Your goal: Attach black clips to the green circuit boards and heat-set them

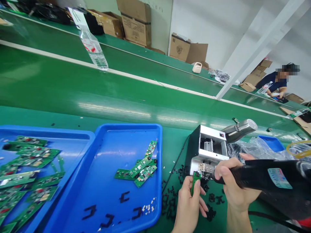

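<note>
Green circuit board [195, 183] stands upright, pinched narrowly between the thumb and fingers of the left hand [188, 202], its top just beside the silver-and-black machine [209, 149]. Right hand [234, 181] is wrapped round the black handheld tool [267, 173], fingers curled tight, wrist low and forearm coming up from the bottom edge. Small black plastic pieces [170, 204] lie scattered on the green bench [170, 152] under both hands. Two blue trays [128, 127] to the left hold more boards [141, 168]. Further off are a clear water bottle [93, 48], cardboard boxes [136, 22] and a person [274, 81] in a dark shirt, working
</note>
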Available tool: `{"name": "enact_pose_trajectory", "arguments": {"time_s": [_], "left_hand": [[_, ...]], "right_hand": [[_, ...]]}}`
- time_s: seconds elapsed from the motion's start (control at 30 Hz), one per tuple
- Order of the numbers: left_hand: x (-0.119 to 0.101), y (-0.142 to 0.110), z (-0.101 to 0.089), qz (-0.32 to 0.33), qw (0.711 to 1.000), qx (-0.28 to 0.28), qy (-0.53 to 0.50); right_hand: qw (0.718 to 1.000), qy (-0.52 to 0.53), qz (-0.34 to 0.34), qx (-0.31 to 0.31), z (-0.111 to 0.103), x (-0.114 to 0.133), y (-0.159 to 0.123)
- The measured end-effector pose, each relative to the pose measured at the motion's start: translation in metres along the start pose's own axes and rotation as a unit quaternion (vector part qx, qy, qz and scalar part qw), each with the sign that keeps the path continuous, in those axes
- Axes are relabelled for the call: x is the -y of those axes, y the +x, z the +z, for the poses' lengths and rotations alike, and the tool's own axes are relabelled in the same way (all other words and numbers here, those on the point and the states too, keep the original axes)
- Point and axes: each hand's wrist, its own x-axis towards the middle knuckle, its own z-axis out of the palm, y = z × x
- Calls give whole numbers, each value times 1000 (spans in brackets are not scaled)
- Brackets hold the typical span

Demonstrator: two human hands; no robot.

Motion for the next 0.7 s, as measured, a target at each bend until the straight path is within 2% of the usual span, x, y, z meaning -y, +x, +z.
{"name": "enact_pose_trajectory", "arguments": {"time_s": [0.23, 0.4, 0.7], "left_hand": [[7, -2, 4, -15, 998, 10, 63], [4, -4, 3, -4, 998, 10, 69], [3, -4, 5, -8, 998, 0, 68]], "right_hand": [[998, 54, -22, -20, 3, -3, -7], [998, 49, -31, -18, 5, -8, -8], [999, 41, 1, -20, 6, -8, -10]]}}
